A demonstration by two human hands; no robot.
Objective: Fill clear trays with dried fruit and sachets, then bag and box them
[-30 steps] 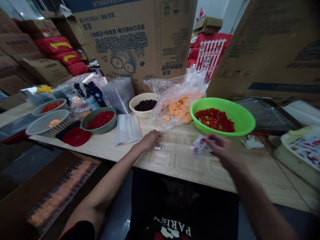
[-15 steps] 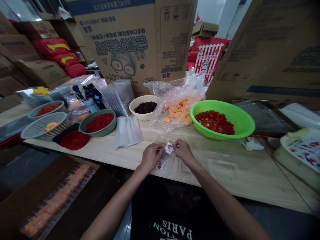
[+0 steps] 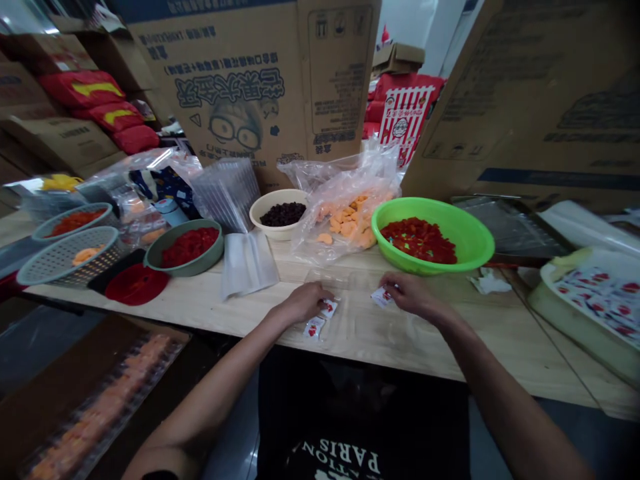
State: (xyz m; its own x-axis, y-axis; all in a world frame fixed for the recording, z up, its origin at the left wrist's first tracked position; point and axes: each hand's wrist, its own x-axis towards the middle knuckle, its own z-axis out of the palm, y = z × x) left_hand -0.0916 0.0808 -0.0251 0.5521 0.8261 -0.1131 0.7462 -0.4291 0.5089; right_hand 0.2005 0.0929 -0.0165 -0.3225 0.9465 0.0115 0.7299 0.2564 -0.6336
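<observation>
My left hand [image 3: 304, 303] is closed, its fingertips on a small white sachet [image 3: 329, 308] with a red print. Just below it, a second sachet [image 3: 314, 328] lies in the left part of a clear plastic tray [image 3: 345, 330]. Farther right, my right hand [image 3: 409, 293] pinches another white sachet [image 3: 381, 297] above the tray's right side. The see-through plastic makes the tray's exact edges hard to make out.
Behind the tray stand a green basin [image 3: 483, 237] of red pieces, a clear bag [image 3: 305, 247] of orange pieces and a cream bowl [image 3: 254, 213] of dark pieces. A tub [image 3: 560, 333] of sachets is at right; a grey-green bowl [image 3: 185, 269] is at left.
My right hand has moved right, away from my left hand, with a sachet in its fingers. My left hand now has its fingers on a sachet at the tray's left. The view has shifted slightly.
</observation>
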